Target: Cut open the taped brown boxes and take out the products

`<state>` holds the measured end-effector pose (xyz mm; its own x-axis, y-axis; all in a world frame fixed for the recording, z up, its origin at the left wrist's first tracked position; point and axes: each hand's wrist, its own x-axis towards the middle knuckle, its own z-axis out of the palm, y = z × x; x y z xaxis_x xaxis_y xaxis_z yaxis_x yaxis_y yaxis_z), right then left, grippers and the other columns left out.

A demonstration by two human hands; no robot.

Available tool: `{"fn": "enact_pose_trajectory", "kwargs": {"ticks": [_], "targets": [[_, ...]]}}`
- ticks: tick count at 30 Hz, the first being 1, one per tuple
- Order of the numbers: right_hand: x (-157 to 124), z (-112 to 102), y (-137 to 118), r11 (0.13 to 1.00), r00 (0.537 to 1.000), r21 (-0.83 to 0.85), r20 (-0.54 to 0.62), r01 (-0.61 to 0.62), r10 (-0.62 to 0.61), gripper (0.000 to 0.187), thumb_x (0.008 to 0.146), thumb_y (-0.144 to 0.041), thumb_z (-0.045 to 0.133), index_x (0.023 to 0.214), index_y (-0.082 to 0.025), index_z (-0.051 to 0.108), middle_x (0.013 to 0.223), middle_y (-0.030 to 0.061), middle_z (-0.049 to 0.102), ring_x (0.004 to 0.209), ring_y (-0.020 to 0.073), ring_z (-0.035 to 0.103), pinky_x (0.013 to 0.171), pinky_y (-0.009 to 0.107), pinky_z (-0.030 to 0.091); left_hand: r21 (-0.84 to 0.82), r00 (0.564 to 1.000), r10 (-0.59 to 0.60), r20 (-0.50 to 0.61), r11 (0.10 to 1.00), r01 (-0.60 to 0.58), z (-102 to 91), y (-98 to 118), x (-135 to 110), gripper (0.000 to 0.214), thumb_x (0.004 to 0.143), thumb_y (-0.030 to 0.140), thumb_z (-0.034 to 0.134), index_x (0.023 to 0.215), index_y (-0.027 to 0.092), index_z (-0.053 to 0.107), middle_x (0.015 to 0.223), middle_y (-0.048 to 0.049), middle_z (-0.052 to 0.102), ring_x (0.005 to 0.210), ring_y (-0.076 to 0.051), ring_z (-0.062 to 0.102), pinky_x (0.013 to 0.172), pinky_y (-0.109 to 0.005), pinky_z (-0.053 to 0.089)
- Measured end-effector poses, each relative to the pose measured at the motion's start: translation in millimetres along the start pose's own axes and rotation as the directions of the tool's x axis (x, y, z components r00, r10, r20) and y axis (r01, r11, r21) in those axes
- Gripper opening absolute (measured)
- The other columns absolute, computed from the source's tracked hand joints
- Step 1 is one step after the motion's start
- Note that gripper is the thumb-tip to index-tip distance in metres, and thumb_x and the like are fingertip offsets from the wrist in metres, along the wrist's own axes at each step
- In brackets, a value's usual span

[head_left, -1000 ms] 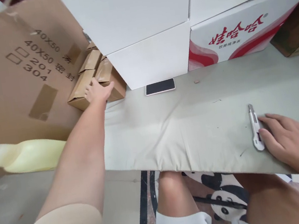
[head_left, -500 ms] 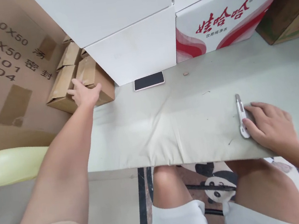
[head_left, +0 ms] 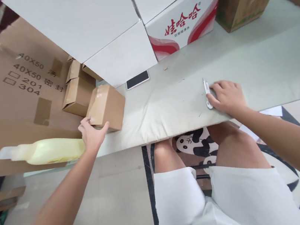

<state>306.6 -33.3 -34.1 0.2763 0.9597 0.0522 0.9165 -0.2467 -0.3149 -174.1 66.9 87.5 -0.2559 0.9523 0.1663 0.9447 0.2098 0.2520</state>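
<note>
My left hand (head_left: 92, 133) grips the near end of a small brown cardboard box (head_left: 112, 108), fingers at its left side and thumb across the front. The box stands on the cloth-covered table (head_left: 165, 104), its top flaps taped. To the right, my right hand (head_left: 228, 95) rests palm down on the table, fingers lying loosely apart. Its thumb and index finger touch the side of a white utility knife (head_left: 207, 94), which lies on the cloth with its blade end pointing away from me.
More small cardboard boxes (head_left: 76, 95) stand behind, beside a large printed carton (head_left: 6, 115). A yellow bottle (head_left: 54, 150) lies at the left front edge. White cartons (head_left: 124, 54), a phone (head_left: 137, 79), a red-and-white water carton (head_left: 185, 28) and a brown box (head_left: 246, 0) line the back.
My left hand has drawn the small cardboard box out from the others, toward me. The view has shifted, showing the whole yellow bottle. My right hand stays beside the utility knife.
</note>
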Motion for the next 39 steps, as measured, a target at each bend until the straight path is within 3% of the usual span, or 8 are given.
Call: {"fn": "enact_pose_trajectory", "kwargs": {"ticks": [7, 12, 15, 18, 22, 30, 36, 39], "targets": [[0.7, 7.5, 11.4, 0.991, 0.991, 0.041, -0.051, 0.128, -0.126, 0.056, 0.100, -0.051, 0.035, 0.140, -0.026, 0.064, 0.129, 0.0148, 0.064, 0.124, 0.0329, 0.056, 0.108, 0.052, 0.039, -0.201, 0.916, 0.402, 0.003, 0.897, -0.393, 22.9, -2.0, -69.3, 0.075, 0.062, 0.042, 0.081, 0.123, 0.029, 0.039, 0.132, -0.0117, 0.051, 0.137, -0.037, 0.054, 0.115, -0.054, 0.049], [1.0, 9.6, 14.7, 0.990, 0.990, 0.034, -0.044, 0.135, -0.133, 0.046, 0.101, -0.048, 0.038, 0.122, -0.027, 0.074, 0.123, 0.0139, 0.065, 0.120, 0.0333, 0.057, 0.106, 0.052, 0.041, -0.378, 0.787, 0.615, 0.038, 0.738, -0.559, 51.0, 44.5, -86.6, 0.084, 0.055, 0.038, 0.087, 0.124, 0.030, 0.042, 0.148, -0.0149, 0.044, 0.150, -0.038, 0.043, 0.118, -0.055, 0.045], [1.2, 10.8, 13.3, 0.995, 0.992, 0.033, -0.095, 0.091, -0.087, 0.042, 0.099, -0.044, 0.041, 0.114, -0.024, 0.075, 0.119, 0.0151, 0.065, 0.115, 0.0338, 0.057, 0.101, 0.051, 0.043, -0.511, 0.725, 0.684, 0.077, 0.652, -0.560, 72.3, 75.2, -82.6, 0.089, 0.057, 0.049, 0.090, 0.130, 0.029, 0.043, 0.161, -0.0192, 0.035, 0.158, -0.040, 0.032, 0.121, -0.056, 0.039], [1.6, 11.7, 11.9, 0.998, 0.989, 0.030, -0.139, 0.061, -0.057, 0.040, 0.097, -0.041, 0.043, 0.113, -0.020, 0.074, 0.115, 0.0172, 0.065, 0.112, 0.0340, 0.057, 0.099, 0.048, 0.044, -0.706, 0.750, 0.656, 0.083, 0.570, -0.420, 96.2, 98.9, -82.5, 0.106, 0.066, 0.073, 0.080, 0.149, 0.035, 0.027, 0.172, -0.0187, 0.022, 0.160, -0.037, 0.032, 0.120, -0.051, 0.042], [2.7, 11.9, 12.3, 0.999, 0.991, 0.013, -0.129, 0.045, -0.043, 0.042, 0.095, -0.040, 0.043, 0.114, -0.017, 0.073, 0.113, 0.0183, 0.064, 0.112, 0.0344, 0.057, 0.099, 0.046, 0.044, -0.846, 0.818, 0.571, 0.069, 0.468, -0.255, 116.7, 117.4, -87.9, 0.100, 0.080, 0.089, 0.052, 0.158, 0.041, 0.010, 0.171, -0.0118, 0.031, 0.156, -0.030, 0.041, 0.116, -0.043, 0.048], [5.5, 14.5, 21.7, 0.997, 0.990, 0.078, -0.142, 0.008, 0.003, 0.039, 0.090, -0.037, 0.050, 0.117, -0.018, 0.071, 0.116, 0.0185, 0.063, 0.115, 0.0355, 0.058, 0.100, 0.049, 0.047, -0.771, 0.886, 0.445, 0.126, 0.606, -0.195, 117.7, 134.9, -97.8, 0.073, 0.092, 0.052, 0.060, 0.158, 0.045, 0.030, 0.162, -0.0015, 0.045, 0.147, -0.028, 0.052, 0.111, -0.040, 0.052], [-0.1, 6.8, 22.6, 0.949, 0.953, 0.291, -0.232, -0.122, 0.194, 0.047, 0.082, -0.028, 0.050, 0.125, -0.020, 0.067, 0.126, 0.0170, 0.065, 0.100, 0.0306, 0.065, 0.099, 0.050, 0.050, -0.846, 0.935, 0.344, 0.089, 0.522, -0.112, 119.4, 148.1, -114.5, 0.068, 0.086, 0.024, 0.048, 0.151, 0.040, 0.037, 0.153, 0.0004, 0.051, 0.138, -0.023, 0.058, 0.108, -0.036, 0.053], [-4.1, 0.5, 23.1, 0.867, 0.926, 0.469, -0.225, -0.170, 0.304, 0.053, 0.078, -0.027, 0.050, 0.129, -0.020, 0.063, 0.120, 0.0150, 0.070, 0.096, 0.0288, 0.065, 0.099, 0.049, 0.050, -0.897, 0.935, 0.348, 0.074, 0.433, -0.090, 116.9, 149.1, -114.2, 0.068, 0.080, 0.018, 0.049, 0.144, 0.037, 0.044, 0.149, -0.0004, 0.055, 0.133, -0.024, 0.061, 0.106, -0.038, 0.054]]}}
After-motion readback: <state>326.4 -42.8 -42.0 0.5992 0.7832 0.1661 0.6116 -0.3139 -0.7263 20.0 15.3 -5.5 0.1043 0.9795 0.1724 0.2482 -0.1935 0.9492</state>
